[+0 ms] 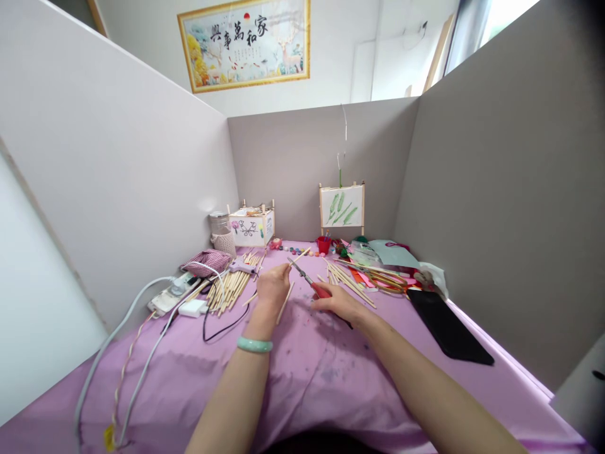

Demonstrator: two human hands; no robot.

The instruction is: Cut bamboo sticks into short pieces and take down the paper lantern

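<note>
Stick bundle [231,290] towards the left edge of the table [307,384]. Left hand [273,289], nearer the work, fingertips closed on a thin stick [301,255], out towards the far edge, long axis slanting away to far right. Metal tip of red-handled tool [321,290] points far-left, at or just beside stick's near end; opening can't be told. Right hand [340,304] curled round its handles.

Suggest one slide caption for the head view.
Left hand holding a stick, right hand a red-handled tool, above purple cloth.
</note>
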